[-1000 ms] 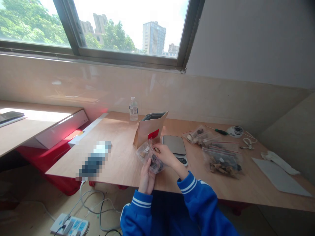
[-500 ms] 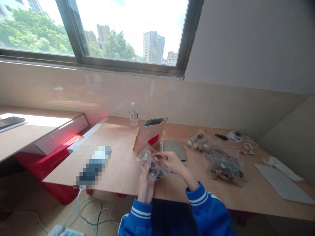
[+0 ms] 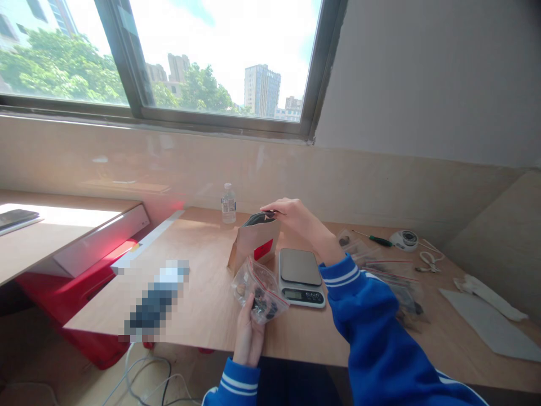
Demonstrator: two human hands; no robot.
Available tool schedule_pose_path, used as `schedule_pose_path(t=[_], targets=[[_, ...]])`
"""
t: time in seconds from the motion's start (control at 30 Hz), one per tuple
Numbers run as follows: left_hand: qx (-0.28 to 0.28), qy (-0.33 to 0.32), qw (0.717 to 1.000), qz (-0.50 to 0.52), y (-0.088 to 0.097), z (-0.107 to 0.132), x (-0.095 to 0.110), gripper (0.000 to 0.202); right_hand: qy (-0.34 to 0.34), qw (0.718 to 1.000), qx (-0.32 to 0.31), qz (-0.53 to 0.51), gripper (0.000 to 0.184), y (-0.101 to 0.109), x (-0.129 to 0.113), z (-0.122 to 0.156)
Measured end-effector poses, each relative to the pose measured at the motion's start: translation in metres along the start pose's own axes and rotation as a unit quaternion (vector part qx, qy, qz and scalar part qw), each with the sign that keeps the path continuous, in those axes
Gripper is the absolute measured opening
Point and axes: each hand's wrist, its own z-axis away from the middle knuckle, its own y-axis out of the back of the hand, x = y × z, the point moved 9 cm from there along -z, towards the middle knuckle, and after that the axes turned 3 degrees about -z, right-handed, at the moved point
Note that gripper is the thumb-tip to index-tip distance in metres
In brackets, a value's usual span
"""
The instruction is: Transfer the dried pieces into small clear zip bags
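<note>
My left hand (image 3: 250, 330) is closed on the lower part of a clear zip bag (image 3: 265, 282) with dark and brownish pieces inside. The bag's red-lined mouth gapes open. Just beyond it a brown paper pouch (image 3: 249, 245) with a red label stands upright, its top open. Over the pouch's mouth, my right hand (image 3: 291, 213) pinches a small dark piece (image 3: 269, 213), too small to name. To the right of the zip bag sits a kitchen scale (image 3: 301, 268) with a bare metal plate.
A water bottle (image 3: 229, 204) stands behind the pouch. More zip bags (image 3: 406, 282), a green screwdriver (image 3: 380, 241), a white dome camera (image 3: 404, 241) and a grey sheet (image 3: 486, 321) lie to the right. A pixelated dark object (image 3: 156, 301) is at the left edge.
My right hand has moved from the zip bag's mouth up and forward to the pouch's opening, carrying a small dark piece. The scale is now uncovered. My left hand still holds the zip bag.
</note>
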Motion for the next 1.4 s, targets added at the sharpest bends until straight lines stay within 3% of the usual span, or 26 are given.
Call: schedule_pose_path(t=[0.1,0.2,0.37,0.53,0.63,0.73,0.83,0.87,0.9,1.0,1.07,1.23,1.4], targets=[[0.015,0.004,1.0,-0.007,0.003,0.0,0.0,0.031,0.015,0.997,-0.055,0.055,0.031,-0.009,0.0,-0.003],[0.011,-0.001,1.0,-0.01,0.001,0.001,0.001,0.032,0.018,0.995,-0.062,0.071,0.033,-0.007,-0.001,0.001],[0.018,-0.009,1.0,-0.006,0.0,0.003,0.002,0.029,0.019,1.0,0.005,-0.007,0.034,-0.004,-0.006,0.0],[0.018,-0.005,1.0,0.002,0.003,0.001,0.0,0.027,0.034,0.994,0.076,-0.077,0.03,-0.021,0.005,-0.012],[0.009,-0.007,1.0,0.006,0.003,0.0,0.0,0.029,0.043,0.994,0.083,-0.048,0.029,-0.03,0.01,-0.014],[-0.006,-0.004,1.0,0.013,0.001,-0.001,-0.001,0.034,0.04,0.991,0.126,0.001,0.027,-0.023,0.006,0.006],[-0.026,-0.012,0.999,0.02,-0.004,0.0,0.0,0.04,-0.003,0.968,0.249,-0.011,0.025,-0.005,0.006,0.054],[-0.036,-0.016,0.999,0.025,-0.006,0.0,0.001,0.042,-0.029,0.963,0.263,-0.04,0.024,-0.006,0.011,0.071],[-0.047,-0.018,0.998,0.031,-0.009,0.001,0.002,0.045,-0.064,0.965,0.241,-0.077,0.023,-0.015,0.018,0.084],[-0.062,-0.006,0.996,0.057,-0.011,0.002,0.002,0.046,-0.164,0.972,0.01,-0.165,0.021,-0.078,0.04,0.112],[-0.051,0.007,0.996,0.071,-0.007,0.003,0.001,0.041,-0.184,0.965,-0.102,-0.157,0.02,-0.111,0.048,0.125],[-0.054,0.013,0.994,0.092,-0.003,0.001,0.002,0.039,-0.15,0.975,-0.13,-0.103,0.024,-0.135,0.049,0.121],[-0.04,-0.008,0.995,0.089,0.0,0.002,0.006,0.044,-0.196,0.952,-0.221,-0.077,0.029,-0.149,0.051,0.126]])
